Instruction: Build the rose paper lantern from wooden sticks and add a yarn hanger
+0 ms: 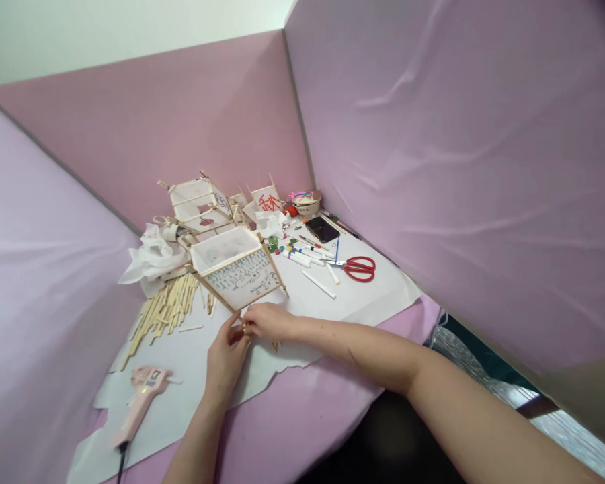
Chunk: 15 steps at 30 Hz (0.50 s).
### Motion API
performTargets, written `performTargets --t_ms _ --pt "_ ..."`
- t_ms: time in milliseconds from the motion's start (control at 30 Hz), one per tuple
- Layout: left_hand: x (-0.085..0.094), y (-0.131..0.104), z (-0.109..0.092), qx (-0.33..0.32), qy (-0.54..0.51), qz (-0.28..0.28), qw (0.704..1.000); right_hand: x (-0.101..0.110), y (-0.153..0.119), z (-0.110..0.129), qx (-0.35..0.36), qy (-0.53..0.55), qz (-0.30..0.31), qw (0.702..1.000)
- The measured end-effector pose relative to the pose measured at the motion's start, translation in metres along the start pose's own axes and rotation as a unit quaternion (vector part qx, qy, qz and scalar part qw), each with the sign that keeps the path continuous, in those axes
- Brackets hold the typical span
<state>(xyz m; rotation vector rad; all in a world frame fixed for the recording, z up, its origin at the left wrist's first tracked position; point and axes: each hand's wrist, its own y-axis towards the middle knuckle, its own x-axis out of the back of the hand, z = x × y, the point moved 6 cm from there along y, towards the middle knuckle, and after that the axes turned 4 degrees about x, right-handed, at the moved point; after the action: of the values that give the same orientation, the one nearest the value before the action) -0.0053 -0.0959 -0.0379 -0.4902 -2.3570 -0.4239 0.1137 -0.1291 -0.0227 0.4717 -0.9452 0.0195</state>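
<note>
My left hand (226, 356) and my right hand (268, 320) meet at the near corner of a lantern frame (236, 266) made of wooden sticks and white paper with black writing. Both hands pinch a small stick end between their fingertips right below that corner. The frame lies tilted on white paper (191, 376) that covers the table. A pink glue gun (140, 398) lies to the left of my left forearm, cord trailing off the near edge.
A pile of wooden sticks (164, 312) lies left of the frame. Behind it stand more paper lanterns (199, 202), crumpled tissue (148, 259), several markers (302, 255), a phone (323, 229), red scissors (357, 268) and a bowl (306, 202). Pink partitions enclose the table.
</note>
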Motion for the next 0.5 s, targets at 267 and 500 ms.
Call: performTargets --t_ms 267,500 --pt "-0.001 0.000 0.022 0.084 0.050 -0.017 0.995 -0.011 0.000 -0.010 0.020 0.054 -0.011 0.998" --pt "0.000 -0.003 0.035 0.150 0.049 -0.055 0.986 -0.023 0.001 -0.021 0.020 0.116 -0.026 0.993"
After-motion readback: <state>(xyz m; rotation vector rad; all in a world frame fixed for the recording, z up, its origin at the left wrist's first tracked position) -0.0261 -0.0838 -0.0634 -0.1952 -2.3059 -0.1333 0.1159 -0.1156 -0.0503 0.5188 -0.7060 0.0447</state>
